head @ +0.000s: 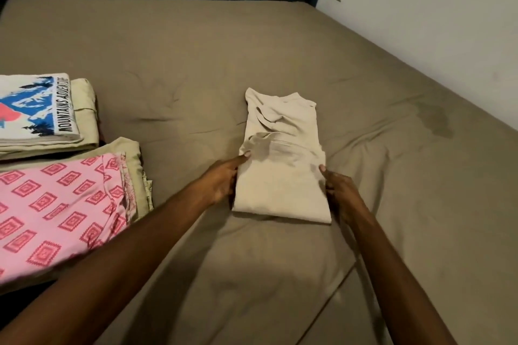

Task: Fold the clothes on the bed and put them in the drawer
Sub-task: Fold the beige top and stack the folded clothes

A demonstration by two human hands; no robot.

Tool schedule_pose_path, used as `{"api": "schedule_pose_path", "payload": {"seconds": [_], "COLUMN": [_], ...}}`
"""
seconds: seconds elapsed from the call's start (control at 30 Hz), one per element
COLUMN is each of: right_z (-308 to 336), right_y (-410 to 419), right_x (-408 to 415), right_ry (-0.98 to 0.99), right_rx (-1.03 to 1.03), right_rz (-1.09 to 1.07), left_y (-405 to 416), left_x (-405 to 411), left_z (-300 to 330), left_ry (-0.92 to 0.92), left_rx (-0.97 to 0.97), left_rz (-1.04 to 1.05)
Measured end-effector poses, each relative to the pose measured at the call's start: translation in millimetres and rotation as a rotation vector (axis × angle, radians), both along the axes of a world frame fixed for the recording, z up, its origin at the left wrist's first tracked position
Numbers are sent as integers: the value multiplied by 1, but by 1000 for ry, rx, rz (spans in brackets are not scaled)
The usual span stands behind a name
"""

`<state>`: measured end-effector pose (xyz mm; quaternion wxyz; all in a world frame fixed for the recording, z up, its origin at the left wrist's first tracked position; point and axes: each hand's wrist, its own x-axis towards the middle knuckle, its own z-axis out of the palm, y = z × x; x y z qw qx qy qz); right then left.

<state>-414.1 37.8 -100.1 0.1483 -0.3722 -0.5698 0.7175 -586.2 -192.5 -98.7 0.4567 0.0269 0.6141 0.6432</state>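
Left hand (221, 179) and right hand (340, 190) grip beige T-shirt (280, 165) side edges; uneven lift could spill the loose upper fold.

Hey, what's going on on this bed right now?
A person is folding laundry on the bed. Both hands grip a beige shirt in the middle of the bed, the left hand on its left edge and the right hand on its right edge; it is already folded narrow. To the left lie a folded mountain-print shirt and a pink patterned garment.
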Motion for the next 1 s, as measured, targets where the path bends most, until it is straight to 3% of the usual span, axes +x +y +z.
{"api": "schedule_pose_path", "payload": {"seconds": [0.1, 0.17, 0.37, 0.5, 0.83, 0.93, 1.0], "right_z": [-33, -51, -73, -80, -60, -50, -44], "right_y": [8, 11, -18, -69, -203, -212, -205], "right_x": [1, 12, 43, 85, 194, 187, 158], "right_ry": [-128, -100, -82, -151, -321, -547, -586], "right_rx": [212, 317, 288, 426, 561, 941, 1180], "right_rz": [-42, -46, -143, -196, -286, -281, -320], "left_y": [2, -3, -37, -87, -197, -205, -203], "left_x": [-1, 5, 31, 64, 150, 167, 171], "left_z": [-15, -36, -51, -56, -78, -73, -65], "left_ry": [37, 83, 97, 57, 276, 217, 339], "left_rx": [-86, -57, -67, -61, -246, -150, -206], "left_rz": [-45, -3, 60, 3, -174, -105, -57]}}
